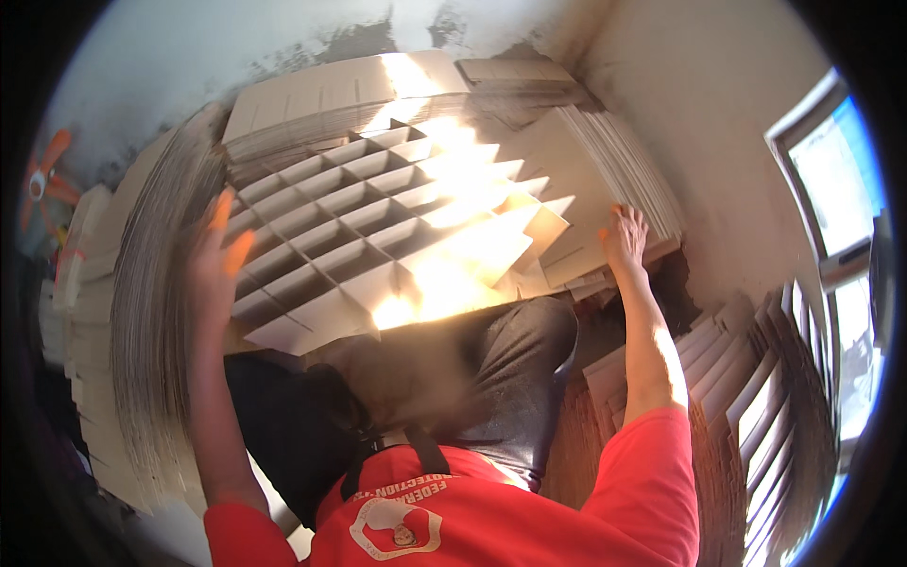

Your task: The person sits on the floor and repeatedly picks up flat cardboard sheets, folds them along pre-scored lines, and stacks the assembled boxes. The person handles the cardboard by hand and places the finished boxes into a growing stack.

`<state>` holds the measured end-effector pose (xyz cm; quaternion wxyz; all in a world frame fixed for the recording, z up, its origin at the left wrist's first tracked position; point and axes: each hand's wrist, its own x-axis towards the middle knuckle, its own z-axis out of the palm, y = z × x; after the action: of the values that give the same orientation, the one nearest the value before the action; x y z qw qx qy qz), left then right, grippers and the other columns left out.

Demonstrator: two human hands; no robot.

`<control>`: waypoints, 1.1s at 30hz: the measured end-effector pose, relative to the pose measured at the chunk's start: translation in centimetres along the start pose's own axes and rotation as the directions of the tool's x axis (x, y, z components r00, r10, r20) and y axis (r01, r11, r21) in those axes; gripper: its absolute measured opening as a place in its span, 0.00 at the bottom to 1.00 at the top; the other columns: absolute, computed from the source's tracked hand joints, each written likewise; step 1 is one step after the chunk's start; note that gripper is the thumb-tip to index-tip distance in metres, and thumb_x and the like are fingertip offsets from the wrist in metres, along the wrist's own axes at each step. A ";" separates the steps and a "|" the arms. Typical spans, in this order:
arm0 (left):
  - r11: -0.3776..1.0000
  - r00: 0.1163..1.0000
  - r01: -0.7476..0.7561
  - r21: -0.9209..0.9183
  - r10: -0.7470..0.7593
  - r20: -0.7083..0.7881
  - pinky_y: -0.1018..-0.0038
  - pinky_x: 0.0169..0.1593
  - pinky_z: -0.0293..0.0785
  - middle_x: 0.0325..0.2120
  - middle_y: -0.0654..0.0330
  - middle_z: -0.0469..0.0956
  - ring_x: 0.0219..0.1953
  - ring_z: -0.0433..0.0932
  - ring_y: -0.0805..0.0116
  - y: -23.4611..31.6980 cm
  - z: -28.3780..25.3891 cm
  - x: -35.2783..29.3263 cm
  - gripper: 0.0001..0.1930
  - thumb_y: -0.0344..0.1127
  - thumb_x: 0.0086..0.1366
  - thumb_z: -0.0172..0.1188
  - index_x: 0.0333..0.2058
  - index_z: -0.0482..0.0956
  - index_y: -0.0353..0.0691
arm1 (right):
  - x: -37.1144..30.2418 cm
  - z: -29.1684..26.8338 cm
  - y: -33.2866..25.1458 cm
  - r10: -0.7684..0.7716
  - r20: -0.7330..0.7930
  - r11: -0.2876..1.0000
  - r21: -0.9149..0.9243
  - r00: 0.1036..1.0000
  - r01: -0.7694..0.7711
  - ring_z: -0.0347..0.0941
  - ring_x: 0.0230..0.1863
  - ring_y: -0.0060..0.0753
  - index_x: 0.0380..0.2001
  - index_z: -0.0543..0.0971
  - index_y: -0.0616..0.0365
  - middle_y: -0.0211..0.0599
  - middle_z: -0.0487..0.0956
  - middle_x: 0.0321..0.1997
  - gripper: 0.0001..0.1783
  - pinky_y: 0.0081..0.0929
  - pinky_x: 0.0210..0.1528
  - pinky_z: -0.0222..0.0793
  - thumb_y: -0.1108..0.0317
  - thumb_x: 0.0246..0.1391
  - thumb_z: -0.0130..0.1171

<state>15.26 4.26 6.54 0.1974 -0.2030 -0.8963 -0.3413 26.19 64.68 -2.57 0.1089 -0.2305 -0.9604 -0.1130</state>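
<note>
A cardboard divider grid (354, 201) of interlocked strips stands opened out in front of my lap, its cells facing up. My left hand (215, 260), somewhat blurred, is at the grid's left edge, between it and a tall stack of cardboard sheets (156, 255). Its thumb and a finger, wearing orange covers, are apart. At the right, my right hand (625, 236) has its fingers spread over a pile of flat cardboard pieces (590, 180); whether it touches them I cannot tell. Neither hand shows anything in its grasp.
Slotted cardboard sheets (326, 90) are stacked behind the grid. More cardboard pieces (746, 378) lean in rows at the lower right, below a window (836, 180). An orange-bladed fan (42, 184) is at the far left. Bright sunlight washes out part of the grid.
</note>
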 end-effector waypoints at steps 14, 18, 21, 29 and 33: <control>0.967 0.956 0.220 0.127 -0.188 -0.224 0.66 0.59 0.69 0.53 0.51 0.78 0.54 0.76 0.57 -2.8 -4.7 -15.7 0.22 0.32 0.67 0.60 0.57 0.74 0.32 | 3.4 -1.8 1.6 0.232 -0.050 0.943 0.255 0.971 -0.212 0.78 0.45 0.57 0.37 0.73 0.60 0.54 0.80 0.38 0.18 0.45 0.45 0.74 0.72 0.43 0.68; 0.948 0.923 0.304 0.092 -0.270 -0.272 0.67 0.59 0.69 0.53 0.53 0.78 0.54 0.77 0.60 -2.6 -5.1 -16.8 0.22 0.31 0.66 0.61 0.57 0.74 0.34 | 2.7 -2.5 2.5 0.311 -0.160 0.871 0.442 0.937 -0.214 0.77 0.45 0.62 0.37 0.74 0.62 0.59 0.80 0.39 0.15 0.48 0.44 0.71 0.71 0.47 0.66; 0.952 0.917 0.306 -0.013 -0.298 -0.266 0.69 0.60 0.68 0.54 0.54 0.78 0.55 0.76 0.61 -1.2 -5.2 -16.4 0.22 0.29 0.65 0.62 0.57 0.75 0.36 | 1.7 -4.4 0.7 0.331 -0.220 0.843 0.507 0.918 -0.183 0.75 0.44 0.66 0.40 0.75 0.63 0.61 0.80 0.38 0.14 0.49 0.44 0.69 0.68 0.52 0.64; 0.989 0.951 0.146 0.005 -0.138 -0.277 0.68 0.55 0.71 0.49 0.53 0.80 0.51 0.77 0.60 0.2 -4.1 -15.3 0.25 0.30 0.57 0.70 0.55 0.77 0.36 | 0.9 -20.9 -7.4 0.064 -0.682 0.679 0.565 0.728 0.469 0.78 0.41 0.27 0.57 0.71 0.63 0.44 0.83 0.43 0.23 0.24 0.46 0.74 0.76 0.59 0.60; 0.997 0.969 0.070 -0.033 -0.076 -0.233 0.65 0.56 0.71 0.49 0.52 0.79 0.52 0.76 0.56 0.8 -3.0 -14.4 0.28 0.33 0.53 0.73 0.54 0.78 0.35 | -4.3 -29.9 -18.0 -0.279 -0.353 0.037 0.925 0.893 0.377 0.73 0.54 0.24 0.65 0.65 0.65 0.40 0.77 0.58 0.34 0.20 0.56 0.68 0.87 0.53 0.54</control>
<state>28.45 -0.59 1.95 0.2867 -0.1307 -0.8693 -0.3808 26.24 39.29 21.71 0.2395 0.1291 -0.8131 0.5147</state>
